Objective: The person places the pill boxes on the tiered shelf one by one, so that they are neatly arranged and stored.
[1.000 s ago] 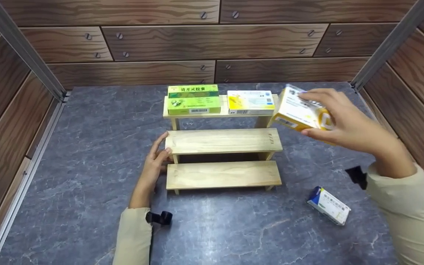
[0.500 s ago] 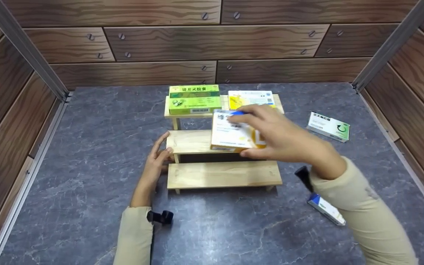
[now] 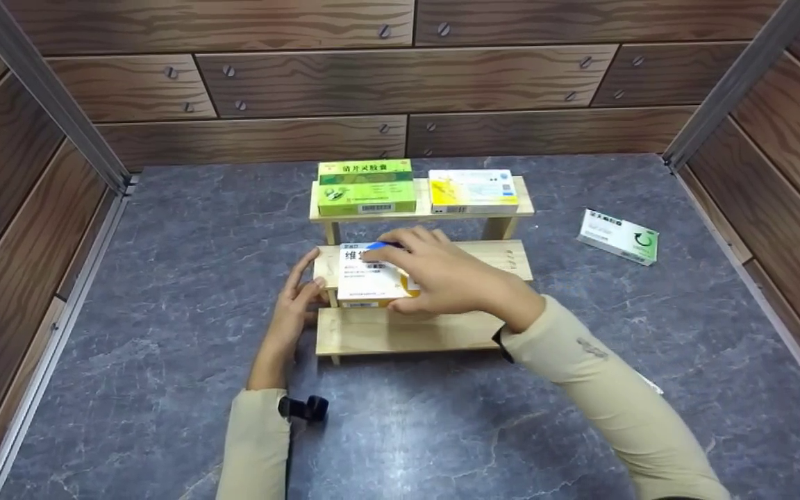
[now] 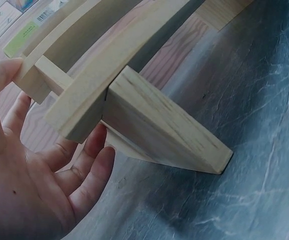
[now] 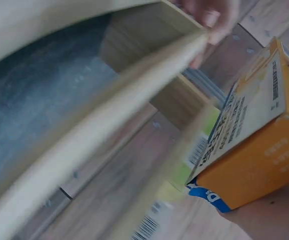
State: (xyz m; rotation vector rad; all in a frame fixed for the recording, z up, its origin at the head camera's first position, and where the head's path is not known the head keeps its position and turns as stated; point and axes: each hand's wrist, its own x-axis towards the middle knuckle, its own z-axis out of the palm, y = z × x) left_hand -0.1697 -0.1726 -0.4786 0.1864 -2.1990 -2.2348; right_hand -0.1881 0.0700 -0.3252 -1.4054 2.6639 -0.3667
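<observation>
A white and orange medicine box (image 3: 369, 278) is in my right hand (image 3: 442, 278), over the left part of the middle step. Fingers and thumb grip its sides. The right wrist view shows the orange side of the box (image 5: 254, 165) close up; whether it touches the step I cannot tell. My left hand (image 3: 289, 312) holds the left end of a three-tier wooden step rack (image 3: 421, 333). In the left wrist view, its fingers (image 4: 92, 155) bend about the ends of the boards. A green medicine box (image 3: 367, 191) and a white and yellow medicine box (image 3: 473, 191) lie on the top tier.
On the dark marbled tabletop (image 3: 164, 278), a white and green medicine box (image 3: 619, 237) lies to the right of the rack. A sliver of another white box (image 3: 650, 383) shows beside the right sleeve. Wood-patterned walls (image 3: 400, 76) enclose the back and sides.
My right hand has carried the white and orange box leftward from beside the rack to the middle step. The right sleeve now covers most of the blue and white box. My left hand stays put.
</observation>
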